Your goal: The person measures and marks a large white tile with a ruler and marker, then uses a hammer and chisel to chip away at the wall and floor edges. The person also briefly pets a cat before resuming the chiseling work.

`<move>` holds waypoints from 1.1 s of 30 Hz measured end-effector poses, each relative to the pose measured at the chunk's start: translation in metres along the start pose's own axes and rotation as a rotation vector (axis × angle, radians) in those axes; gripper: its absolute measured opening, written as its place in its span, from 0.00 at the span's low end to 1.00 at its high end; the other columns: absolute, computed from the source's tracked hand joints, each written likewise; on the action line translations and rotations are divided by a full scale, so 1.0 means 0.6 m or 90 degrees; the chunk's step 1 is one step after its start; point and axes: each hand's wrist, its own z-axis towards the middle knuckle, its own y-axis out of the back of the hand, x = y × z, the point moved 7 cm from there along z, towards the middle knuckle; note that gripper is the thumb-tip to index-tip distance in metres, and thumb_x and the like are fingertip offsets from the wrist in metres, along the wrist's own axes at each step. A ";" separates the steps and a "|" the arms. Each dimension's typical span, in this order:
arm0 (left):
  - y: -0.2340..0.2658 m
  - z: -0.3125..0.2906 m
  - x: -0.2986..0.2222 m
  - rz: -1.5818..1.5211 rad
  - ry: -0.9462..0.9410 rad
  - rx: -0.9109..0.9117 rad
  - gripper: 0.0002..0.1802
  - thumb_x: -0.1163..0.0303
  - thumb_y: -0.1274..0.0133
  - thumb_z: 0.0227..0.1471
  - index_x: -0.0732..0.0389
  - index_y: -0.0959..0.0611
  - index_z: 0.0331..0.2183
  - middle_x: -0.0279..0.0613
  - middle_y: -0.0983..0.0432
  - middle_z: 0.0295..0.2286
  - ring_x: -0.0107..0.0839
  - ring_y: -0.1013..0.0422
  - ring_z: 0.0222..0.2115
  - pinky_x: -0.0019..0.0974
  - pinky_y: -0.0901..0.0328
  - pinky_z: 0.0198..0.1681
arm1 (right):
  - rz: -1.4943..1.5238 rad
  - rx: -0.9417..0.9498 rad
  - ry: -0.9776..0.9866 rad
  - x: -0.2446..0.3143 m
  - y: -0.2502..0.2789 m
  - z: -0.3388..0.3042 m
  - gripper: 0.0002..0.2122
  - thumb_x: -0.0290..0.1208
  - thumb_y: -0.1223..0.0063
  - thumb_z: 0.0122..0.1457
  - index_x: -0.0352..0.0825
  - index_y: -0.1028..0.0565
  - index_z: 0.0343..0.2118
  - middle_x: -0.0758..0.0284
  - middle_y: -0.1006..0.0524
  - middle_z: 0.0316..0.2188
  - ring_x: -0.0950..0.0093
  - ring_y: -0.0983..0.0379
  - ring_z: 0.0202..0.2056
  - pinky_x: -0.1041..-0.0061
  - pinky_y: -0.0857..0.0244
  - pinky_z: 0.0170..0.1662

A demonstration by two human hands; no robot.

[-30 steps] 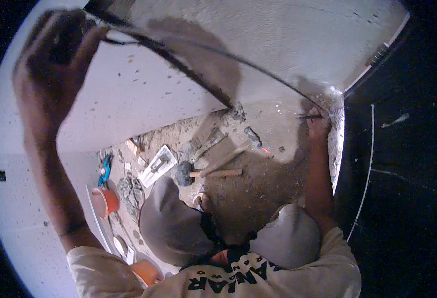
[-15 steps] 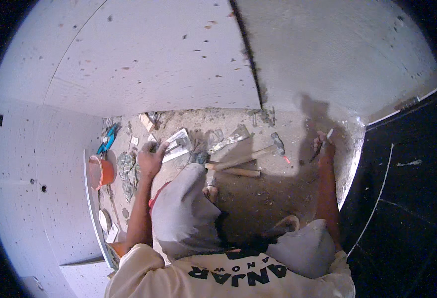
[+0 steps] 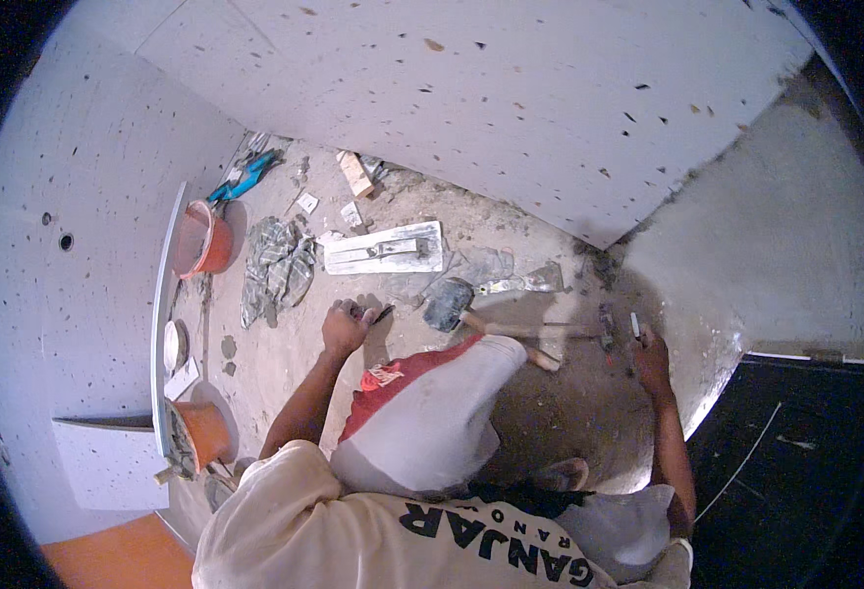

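Observation:
My left hand (image 3: 349,326) hovers over the floor in front of the notched-looking flat trowel, its fingers closed on a small dark thin object (image 3: 383,314) whose kind I cannot make out. Over on the right, my right hand (image 3: 652,353) is closed on a short white stick (image 3: 635,324), close to the head of a hammer (image 3: 606,329). Between the hands lie a rubber mallet (image 3: 449,304) with a black head and a scraper (image 3: 522,281). The flat plastering trowel (image 3: 353,257) rests handle up beyond my left hand.
A crumpled striped cloth (image 3: 280,263), an orange bucket (image 3: 218,243) and a blue tool (image 3: 245,179) are at the left. Nearer stands another orange bucket (image 3: 201,432). A wooden block (image 3: 355,175) lies by the far wall. Speckled panels (image 3: 511,118) and a black panel (image 3: 795,422) bound the floor.
The view has swung, so the floor tools appear shifted and turned. My left hand is farther from the trowel, and the dark thin object now shows at its fingers. My right hand still holds the white stick.

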 end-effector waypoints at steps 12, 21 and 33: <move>-0.017 -0.013 0.042 -0.037 -0.066 -0.122 0.23 0.62 0.38 0.40 0.60 0.21 0.41 0.49 0.29 0.37 0.48 0.33 0.40 0.47 0.36 0.45 | -0.043 0.218 0.091 0.200 0.057 0.078 0.14 0.30 0.49 0.54 0.30 0.30 0.42 0.50 0.24 0.34 0.50 0.27 0.35 0.56 0.33 0.40; 0.001 -0.005 -0.180 -0.347 -0.151 -0.005 0.16 0.64 0.42 0.47 0.60 0.20 0.39 0.50 0.25 0.37 0.49 0.29 0.39 0.46 0.35 0.44 | -0.195 0.270 0.286 0.299 -0.033 0.087 0.13 0.31 0.48 0.55 0.30 0.27 0.40 0.53 0.24 0.31 0.55 0.26 0.34 0.60 0.33 0.41; -0.115 -0.030 -0.433 -0.446 -0.298 0.263 0.16 0.55 0.49 0.52 0.56 0.19 0.35 0.53 0.24 0.31 0.48 0.27 0.36 0.47 0.35 0.41 | -0.018 0.316 0.280 0.339 -0.154 0.045 0.17 0.43 0.46 0.55 0.36 0.25 0.41 0.52 0.23 0.32 0.53 0.26 0.35 0.58 0.33 0.39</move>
